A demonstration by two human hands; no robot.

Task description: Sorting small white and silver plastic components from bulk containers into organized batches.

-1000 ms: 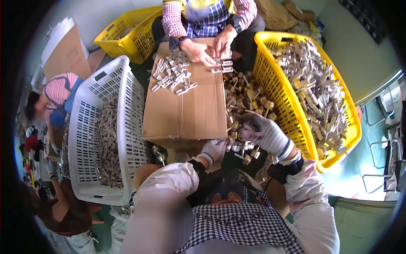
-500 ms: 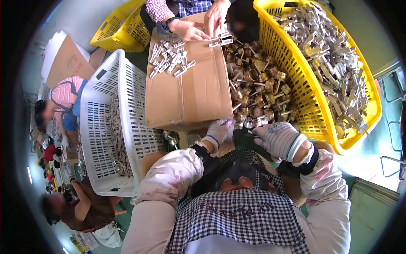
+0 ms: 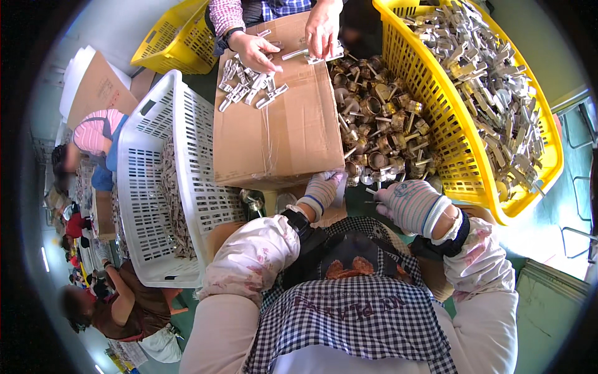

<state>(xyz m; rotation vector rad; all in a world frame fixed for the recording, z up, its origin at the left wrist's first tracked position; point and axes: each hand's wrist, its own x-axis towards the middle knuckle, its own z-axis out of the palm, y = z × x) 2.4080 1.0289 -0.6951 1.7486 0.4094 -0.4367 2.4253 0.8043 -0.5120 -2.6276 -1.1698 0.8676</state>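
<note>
Co-worker's hand (image 3: pixel 254 53) shifted over clips (image 3: pixel 252 92) on intervening carton (image 3: pixel 274 140); right hand (image 3: pixel 412 206) clenched round pin (image 3: pixel 370 191), left hand (image 3: pixel 321 192) grip unclear

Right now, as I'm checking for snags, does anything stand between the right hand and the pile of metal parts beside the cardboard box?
Nothing visible does. The right hand is beside the near edge of the pile. The cardboard box flanks the pile on the left and the full yellow basket on the right, neither across the way.
</note>
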